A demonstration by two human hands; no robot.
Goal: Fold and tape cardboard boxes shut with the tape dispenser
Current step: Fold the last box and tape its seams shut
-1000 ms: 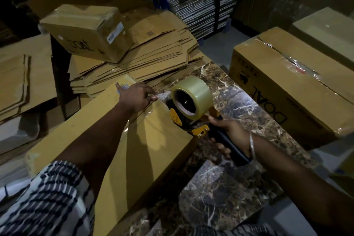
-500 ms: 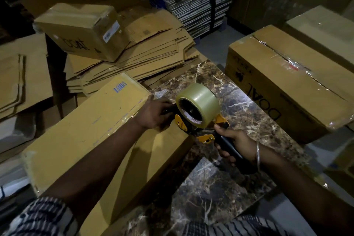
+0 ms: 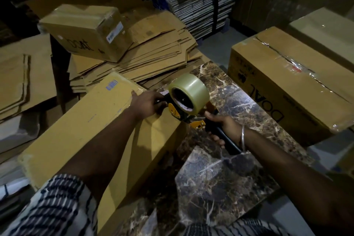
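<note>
Long cardboard box (image 3: 82,130): lies flat on the marble table (image 3: 229,174), running from the near left corner up toward the middle; closed, with a small blue barcode (image 3: 111,85) printed near its far end.

Tape dispenser (image 3: 186,105): yellow and black frame carrying a roll of clear tape (image 3: 191,87), set at the far right end of the long box, its front against the box's end.

Right hand (image 3: 223,128): fingers wrapped round the dispenser's black handle (image 3: 223,139), which slants down toward the viewer; a thin bangle (image 3: 243,136) sits on the wrist.

Left hand (image 3: 146,104): laid on the top far end of the long box, fingers bent and touching the dispenser's front (whether they pinch the tape end or only press there cannot be told, the spot being dark and partly hidden).

Sleeves (image 3: 57,207): striped black and white cloth, at the bottom edge.

Small taped box (image 3: 86,32): sits tilted on a stack of flattened cartons (image 3: 153,53) behind the long box, white label on one face.

Large taped box (image 3: 287,82): stands just beside the table's right edge, tape along its top seam, dark lettering on its side.

More flat cardboard (image 3: 21,74): piled at the far left.

Bundled sheets (image 3: 201,0): stacked and strapped, at the back centre.
</note>
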